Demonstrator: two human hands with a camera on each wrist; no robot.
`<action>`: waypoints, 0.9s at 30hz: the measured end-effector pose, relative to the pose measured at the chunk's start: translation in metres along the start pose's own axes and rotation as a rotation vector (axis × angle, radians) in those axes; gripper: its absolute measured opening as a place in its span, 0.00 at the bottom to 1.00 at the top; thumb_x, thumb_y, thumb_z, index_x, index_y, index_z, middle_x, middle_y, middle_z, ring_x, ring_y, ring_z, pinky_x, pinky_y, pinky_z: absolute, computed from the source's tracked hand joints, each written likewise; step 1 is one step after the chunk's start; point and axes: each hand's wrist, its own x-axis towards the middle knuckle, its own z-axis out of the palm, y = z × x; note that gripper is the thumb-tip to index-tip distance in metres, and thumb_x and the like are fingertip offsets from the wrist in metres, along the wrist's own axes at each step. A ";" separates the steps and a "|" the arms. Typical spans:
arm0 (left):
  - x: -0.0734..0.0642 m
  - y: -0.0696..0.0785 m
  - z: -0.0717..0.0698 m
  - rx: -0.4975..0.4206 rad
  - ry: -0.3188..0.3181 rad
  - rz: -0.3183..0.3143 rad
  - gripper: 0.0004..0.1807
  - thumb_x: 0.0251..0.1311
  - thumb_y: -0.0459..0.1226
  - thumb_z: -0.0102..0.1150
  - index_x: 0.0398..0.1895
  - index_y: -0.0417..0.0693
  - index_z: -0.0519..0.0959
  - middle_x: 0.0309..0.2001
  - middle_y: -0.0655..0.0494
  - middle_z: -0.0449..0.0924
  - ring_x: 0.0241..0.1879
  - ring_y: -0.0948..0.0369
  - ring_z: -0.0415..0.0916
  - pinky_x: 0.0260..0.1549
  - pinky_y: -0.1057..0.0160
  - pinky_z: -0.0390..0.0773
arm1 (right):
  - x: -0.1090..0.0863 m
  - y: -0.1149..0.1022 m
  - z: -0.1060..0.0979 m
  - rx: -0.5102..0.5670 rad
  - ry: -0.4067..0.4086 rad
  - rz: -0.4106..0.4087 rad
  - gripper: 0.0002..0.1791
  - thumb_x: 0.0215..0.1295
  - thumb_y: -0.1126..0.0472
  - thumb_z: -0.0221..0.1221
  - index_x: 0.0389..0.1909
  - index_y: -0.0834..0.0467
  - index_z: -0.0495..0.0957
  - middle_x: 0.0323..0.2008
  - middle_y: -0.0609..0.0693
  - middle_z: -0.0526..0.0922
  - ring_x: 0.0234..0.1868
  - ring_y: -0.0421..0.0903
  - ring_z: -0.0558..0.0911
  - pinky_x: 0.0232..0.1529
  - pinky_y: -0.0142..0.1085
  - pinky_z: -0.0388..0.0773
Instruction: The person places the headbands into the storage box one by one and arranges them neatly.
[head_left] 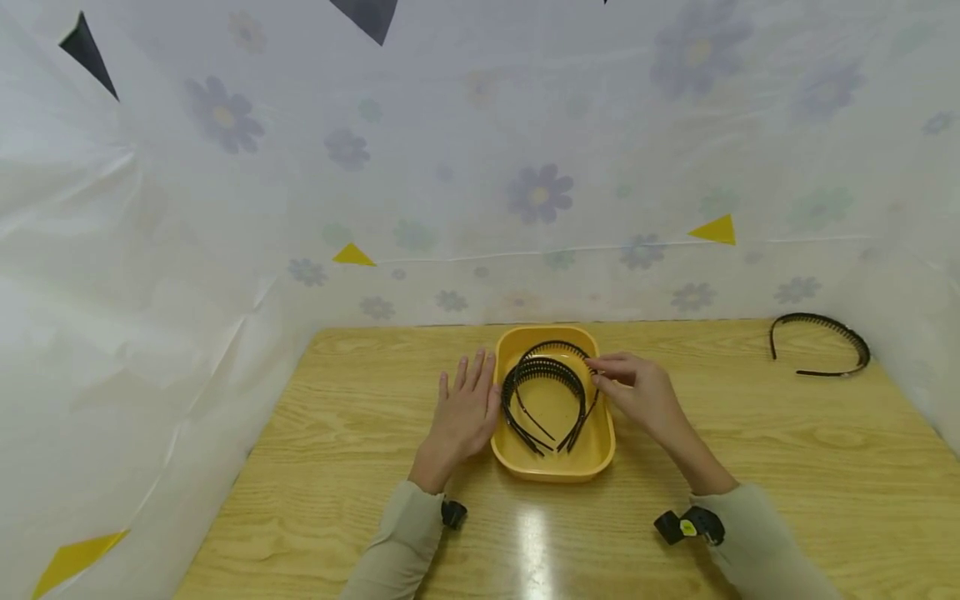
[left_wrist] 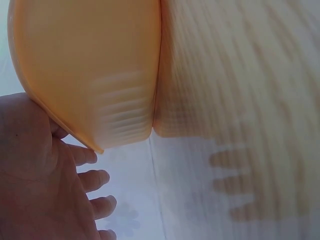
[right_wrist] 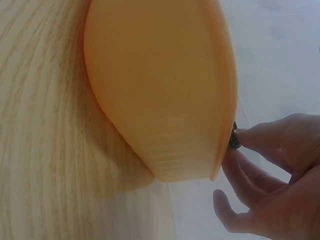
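In the head view, a yellow plastic tray (head_left: 553, 476) sits on the table with several black toothed headbands (head_left: 543, 367) lying in it, overlapping one another. My right hand (head_left: 647, 398) is at the tray's right rim, pinching the side of a thin black headband (head_left: 552, 343) between thumb and fingers. Only a small dark bit of that headband (right_wrist: 235, 137) shows above the rim in the right wrist view. Along the left rim rests my left hand (head_left: 463, 415), fingers straight and slightly spread. From the left wrist, its thumb side lies against the edge of the tray wall (left_wrist: 85, 55).
Another black headband (head_left: 858, 342) lies alone at the table's back right. A white flowered sheet (head_left: 480, 167) rises behind the wooden table (head_left: 360, 467) and along its sides, with yellow triangles (head_left: 716, 230) on it.
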 end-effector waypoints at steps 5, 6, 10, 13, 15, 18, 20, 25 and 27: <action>0.001 0.000 0.001 0.006 0.003 0.004 0.32 0.84 0.48 0.24 0.85 0.50 0.43 0.83 0.54 0.36 0.81 0.48 0.34 0.75 0.36 0.38 | 0.000 -0.004 0.003 -0.021 0.008 -0.011 0.14 0.66 0.72 0.66 0.52 0.66 0.86 0.49 0.61 0.86 0.50 0.61 0.85 0.50 0.55 0.83; 0.001 0.000 0.001 0.005 0.006 0.006 0.32 0.84 0.48 0.25 0.85 0.50 0.43 0.83 0.54 0.37 0.81 0.48 0.34 0.75 0.36 0.38 | 0.000 -0.004 0.004 -0.032 0.011 -0.015 0.14 0.66 0.72 0.66 0.52 0.66 0.87 0.49 0.61 0.86 0.49 0.61 0.85 0.50 0.55 0.83; 0.002 -0.002 0.003 -0.008 0.013 0.009 0.32 0.84 0.48 0.25 0.85 0.50 0.43 0.83 0.52 0.38 0.81 0.47 0.35 0.75 0.35 0.37 | 0.001 -0.006 0.009 -0.089 0.026 -0.039 0.13 0.65 0.72 0.67 0.50 0.66 0.87 0.47 0.61 0.86 0.47 0.60 0.85 0.44 0.53 0.85; 0.003 -0.005 0.005 -0.009 0.020 0.016 0.32 0.84 0.48 0.24 0.85 0.49 0.44 0.83 0.50 0.40 0.81 0.46 0.35 0.74 0.35 0.38 | 0.003 -0.007 0.013 -0.123 0.030 -0.039 0.13 0.64 0.72 0.68 0.49 0.65 0.88 0.46 0.60 0.86 0.41 0.56 0.85 0.32 0.42 0.84; 0.003 -0.006 0.005 -0.010 0.028 0.021 0.32 0.84 0.49 0.24 0.85 0.48 0.44 0.83 0.48 0.41 0.81 0.46 0.35 0.74 0.34 0.38 | 0.004 -0.007 0.015 -0.129 0.017 -0.025 0.13 0.64 0.72 0.68 0.49 0.64 0.88 0.46 0.60 0.86 0.37 0.53 0.83 0.26 0.35 0.77; 0.002 -0.006 0.006 -0.008 0.028 0.022 0.32 0.84 0.49 0.23 0.85 0.48 0.44 0.83 0.48 0.41 0.81 0.47 0.35 0.74 0.34 0.38 | 0.004 -0.008 0.018 -0.127 -0.013 -0.008 0.13 0.64 0.71 0.68 0.49 0.63 0.89 0.46 0.59 0.86 0.35 0.50 0.81 0.23 0.31 0.71; 0.002 -0.006 0.005 -0.016 0.027 0.022 0.32 0.83 0.49 0.24 0.85 0.48 0.44 0.83 0.48 0.42 0.81 0.46 0.35 0.74 0.34 0.38 | 0.004 -0.009 0.020 -0.125 -0.029 0.000 0.13 0.64 0.70 0.68 0.49 0.63 0.89 0.46 0.58 0.86 0.34 0.48 0.79 0.21 0.31 0.69; 0.003 -0.004 0.004 -0.004 0.017 0.020 0.32 0.84 0.49 0.23 0.85 0.49 0.44 0.83 0.49 0.40 0.81 0.46 0.34 0.74 0.34 0.38 | 0.004 -0.011 0.020 -0.138 -0.027 0.002 0.13 0.64 0.71 0.68 0.49 0.63 0.89 0.47 0.59 0.86 0.32 0.46 0.78 0.19 0.31 0.67; 0.003 -0.004 0.005 0.003 0.014 0.018 0.32 0.84 0.49 0.22 0.85 0.49 0.43 0.83 0.50 0.39 0.81 0.47 0.34 0.74 0.35 0.38 | 0.004 -0.011 0.020 -0.146 -0.027 -0.003 0.13 0.64 0.71 0.68 0.49 0.64 0.88 0.47 0.59 0.86 0.32 0.46 0.79 0.19 0.32 0.66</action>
